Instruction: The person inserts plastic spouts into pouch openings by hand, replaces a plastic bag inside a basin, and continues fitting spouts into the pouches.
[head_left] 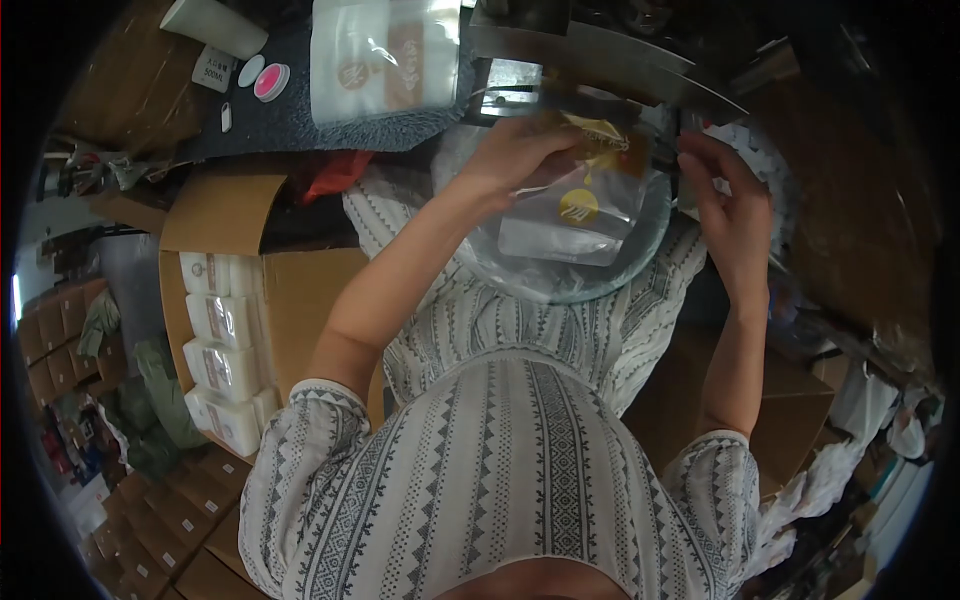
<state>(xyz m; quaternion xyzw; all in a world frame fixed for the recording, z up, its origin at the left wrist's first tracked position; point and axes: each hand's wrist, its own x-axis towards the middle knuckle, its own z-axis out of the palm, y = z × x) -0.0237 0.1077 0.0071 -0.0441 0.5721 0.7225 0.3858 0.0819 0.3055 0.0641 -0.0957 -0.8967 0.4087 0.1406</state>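
My left hand (522,152) has its fingers closed on the upper left part of a clear plastic pouch (560,240) with yellow print. The pouch's top edge lies beneath a dark metal machine (600,58). To the right of the pouch, my right hand (737,200) is raised with fingers bent and apart, holding nothing visible. Its fingertips are near the machine's right side; whether they touch it I cannot tell. Below the pouch, a round plastic-covered surface (640,272) rests over my lap.
A stack of printed pouches (385,60) lies on a dark fuzzy mat (395,132). A white cup (213,27) and a small pink-filled tub (271,82) stand farther left. Beside my left arm, an open carton (315,290) holds several packs. Another carton (790,425) is at right.
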